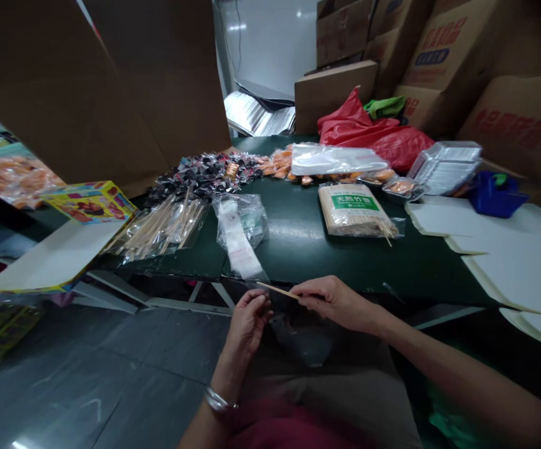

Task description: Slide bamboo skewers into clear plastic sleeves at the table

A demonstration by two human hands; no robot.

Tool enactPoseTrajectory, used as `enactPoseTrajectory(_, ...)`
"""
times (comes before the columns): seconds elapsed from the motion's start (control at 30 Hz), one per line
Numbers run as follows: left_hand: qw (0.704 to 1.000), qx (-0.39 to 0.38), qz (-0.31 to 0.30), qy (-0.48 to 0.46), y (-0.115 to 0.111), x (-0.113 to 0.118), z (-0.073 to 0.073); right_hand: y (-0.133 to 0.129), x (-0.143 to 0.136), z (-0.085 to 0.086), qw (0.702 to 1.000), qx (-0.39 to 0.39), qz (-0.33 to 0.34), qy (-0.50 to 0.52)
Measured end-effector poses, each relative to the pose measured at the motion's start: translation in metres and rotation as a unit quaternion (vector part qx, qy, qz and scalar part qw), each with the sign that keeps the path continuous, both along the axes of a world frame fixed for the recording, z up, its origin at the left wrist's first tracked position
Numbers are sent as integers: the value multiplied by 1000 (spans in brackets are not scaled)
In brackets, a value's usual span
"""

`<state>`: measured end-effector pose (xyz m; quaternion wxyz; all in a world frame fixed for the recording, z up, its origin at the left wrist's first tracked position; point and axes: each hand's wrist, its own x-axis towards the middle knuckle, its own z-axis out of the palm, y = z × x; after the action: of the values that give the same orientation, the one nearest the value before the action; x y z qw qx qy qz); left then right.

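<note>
My right hand [329,302] pinches a thin bamboo stick [274,289], which points left toward my other hand. My left hand [251,318] is closed at the fingertips on what looks like a clear plastic bag [293,330]; its thin film hangs between my hands and is hard to make out. Just beyond, a roll of white, clear-wrapped bags [239,240] lies at the table's front edge. An opened pack of bamboo sticks [352,209] with a green label rests farther right. To the left lies a pile of bagged sticks [167,224].
Dark wrapped pieces [204,174] are heaped at the back of the green table [293,231]. Clear film sleeves [336,159] lie over orange packets. Trays [445,165], a blue tape dispenser [497,193] and white cards [523,249] occupy the right. A yellow box [92,202] stands left.
</note>
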<state>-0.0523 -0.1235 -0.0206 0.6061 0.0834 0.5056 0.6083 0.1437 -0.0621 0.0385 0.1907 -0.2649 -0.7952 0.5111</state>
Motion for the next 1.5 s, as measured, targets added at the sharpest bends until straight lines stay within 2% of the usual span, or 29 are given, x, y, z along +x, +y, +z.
enactPoseTrajectory(0.13, 1000, -1, -3, -12, -2, -2, 1, 6, -2, -2, 999, -16, 7, -30)
enactPoseTrajectory(0.3, 1000, 13, -6, 21, -2, -2, 7, 15, -11, -4, 994, 75, 62, -40)
enactPoseTrajectory(0.47, 999, -7, 2, 53, -4, -8, 10, 27, -16, -1, 985, 122, 98, -67)
enactPoseTrajectory(0.73, 999, -1, 5, 35, -7, -11, 9, 27, -15, -6, 984, 131, 102, -71)
enactPoseTrajectory(1.0, 993, -12, 44, 104, -6, -14, 16, 26, -20, 6, 957, 237, 97, -134)
enactPoseTrajectory(1.2, 991, 15, 46, 122, -4, -13, 18, 27, -21, 9, 959, 238, 100, -117)
enactPoseTrajectory(1.33, 991, 18, 35, 130, -5, -15, 14, 26, -22, 10, 963, 226, 106, -99)
enactPoseTrajectory(1.5, 987, 32, 56, 150, -7, -18, 8, 26, -23, 10, 963, 220, 121, -101)
